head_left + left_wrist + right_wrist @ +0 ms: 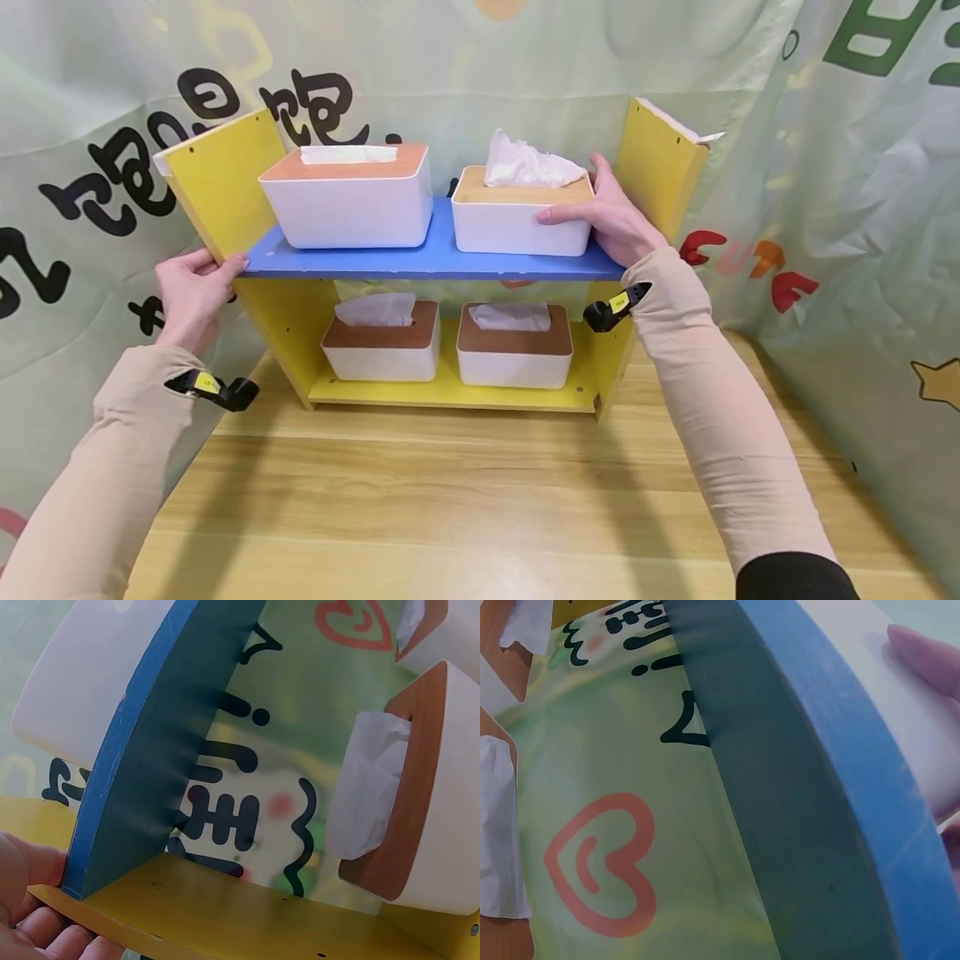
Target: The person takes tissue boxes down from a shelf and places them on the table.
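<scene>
In the head view, a yellow shelf unit with a blue middle board [442,265] stands on the table. My left hand [197,292] grips its left side panel where the blue board meets it; the left wrist view shows the thumb [37,859] at the board's end and the fingers curled beside the panel. With the thumb in front and the other fingers behind its right end, my right hand [618,217] holds a white tissue box [517,229] with a light wooden lid and a raised tissue. A larger tissue box [352,208] sits left of it on the blue board.
Two tissue boxes with brown lids, one left [382,362] and one right [516,367], stand on the yellow bottom board [450,396]. The wooden table [450,492] extends in front. A printed cloth [465,50] hangs behind and at both sides.
</scene>
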Demonstrator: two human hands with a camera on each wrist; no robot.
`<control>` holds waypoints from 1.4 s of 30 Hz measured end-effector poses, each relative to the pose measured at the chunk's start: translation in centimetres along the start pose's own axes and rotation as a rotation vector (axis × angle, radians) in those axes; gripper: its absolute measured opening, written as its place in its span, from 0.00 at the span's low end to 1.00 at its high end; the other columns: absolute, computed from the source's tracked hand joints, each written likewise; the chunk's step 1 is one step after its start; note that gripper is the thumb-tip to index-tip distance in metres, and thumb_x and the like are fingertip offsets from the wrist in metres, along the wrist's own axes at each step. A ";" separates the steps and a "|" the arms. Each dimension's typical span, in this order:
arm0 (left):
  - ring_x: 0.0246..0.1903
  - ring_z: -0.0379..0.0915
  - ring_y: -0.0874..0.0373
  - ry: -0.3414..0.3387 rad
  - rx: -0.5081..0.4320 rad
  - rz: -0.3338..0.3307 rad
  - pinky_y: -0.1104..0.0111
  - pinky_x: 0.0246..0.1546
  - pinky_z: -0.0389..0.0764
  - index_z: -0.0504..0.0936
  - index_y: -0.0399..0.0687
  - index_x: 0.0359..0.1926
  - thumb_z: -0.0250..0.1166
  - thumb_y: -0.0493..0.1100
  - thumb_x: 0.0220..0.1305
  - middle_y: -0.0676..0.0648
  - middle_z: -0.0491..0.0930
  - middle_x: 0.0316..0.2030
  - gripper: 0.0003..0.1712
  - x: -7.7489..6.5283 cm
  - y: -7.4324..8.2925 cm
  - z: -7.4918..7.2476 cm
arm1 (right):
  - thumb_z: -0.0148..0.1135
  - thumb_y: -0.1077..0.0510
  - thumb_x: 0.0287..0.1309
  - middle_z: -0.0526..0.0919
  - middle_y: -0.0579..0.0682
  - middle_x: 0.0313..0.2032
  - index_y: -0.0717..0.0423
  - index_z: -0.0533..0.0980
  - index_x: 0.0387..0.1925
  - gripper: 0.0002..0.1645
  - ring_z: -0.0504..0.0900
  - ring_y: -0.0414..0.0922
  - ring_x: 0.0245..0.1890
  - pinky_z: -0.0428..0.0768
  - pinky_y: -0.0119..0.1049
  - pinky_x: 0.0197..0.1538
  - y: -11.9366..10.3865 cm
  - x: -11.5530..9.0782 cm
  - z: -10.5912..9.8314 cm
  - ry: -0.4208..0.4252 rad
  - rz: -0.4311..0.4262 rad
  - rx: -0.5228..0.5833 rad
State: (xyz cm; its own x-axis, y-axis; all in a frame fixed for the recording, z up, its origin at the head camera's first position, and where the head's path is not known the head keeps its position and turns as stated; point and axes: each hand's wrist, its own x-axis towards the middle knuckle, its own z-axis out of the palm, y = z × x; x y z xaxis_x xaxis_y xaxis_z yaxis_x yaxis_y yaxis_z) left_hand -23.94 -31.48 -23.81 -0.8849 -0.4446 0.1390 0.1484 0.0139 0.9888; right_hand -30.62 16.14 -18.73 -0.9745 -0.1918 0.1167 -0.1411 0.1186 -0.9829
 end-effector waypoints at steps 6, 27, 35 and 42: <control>0.20 0.78 0.73 -0.001 -0.012 -0.004 0.81 0.19 0.74 0.84 0.59 0.28 0.71 0.34 0.60 0.63 0.84 0.17 0.12 0.0 0.0 0.0 | 0.73 0.61 0.49 0.54 0.52 0.76 0.46 0.26 0.79 0.75 0.58 0.44 0.71 0.47 0.36 0.80 -0.1 -0.3 0.0 -0.017 -0.010 -0.026; 0.19 0.76 0.73 0.008 0.004 0.009 0.80 0.18 0.72 0.84 0.61 0.27 0.71 0.34 0.60 0.63 0.84 0.17 0.13 0.0 0.0 -0.1 | 0.77 0.49 0.45 0.43 0.50 0.80 0.46 0.23 0.79 0.81 0.48 0.46 0.78 0.42 0.43 0.82 -0.1 -0.7 0.1 -0.035 0.025 -0.333; 0.19 0.77 0.72 0.008 -0.005 -0.001 0.80 0.18 0.72 0.84 0.60 0.28 0.71 0.34 0.60 0.63 0.84 0.17 0.12 0.0 -0.2 0.0 | 0.76 0.53 0.47 0.71 0.50 0.61 0.51 0.55 0.69 0.53 0.67 0.45 0.63 0.60 0.40 0.73 0.3 -0.8 0.8 0.008 -0.070 -0.183; 0.20 0.76 0.73 0.027 0.050 0.001 0.80 0.19 0.72 0.85 0.61 0.31 0.71 0.37 0.60 0.65 0.84 0.18 0.10 0.0 -0.2 0.0 | 0.73 0.57 0.51 0.76 0.47 0.54 0.52 0.61 0.62 0.41 0.72 0.43 0.56 0.68 0.34 0.63 0.3 -1.0 1.2 0.029 -0.088 0.026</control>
State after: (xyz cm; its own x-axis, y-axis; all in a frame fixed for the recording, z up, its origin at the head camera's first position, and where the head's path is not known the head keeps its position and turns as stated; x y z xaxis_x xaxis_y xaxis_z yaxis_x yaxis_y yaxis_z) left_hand -23.99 -31.49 -24.00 -0.8726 -0.4682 0.1390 0.1265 0.0583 0.9903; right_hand -29.49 15.18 -19.35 -0.9633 -0.1716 0.2064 -0.2221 0.0776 -0.9719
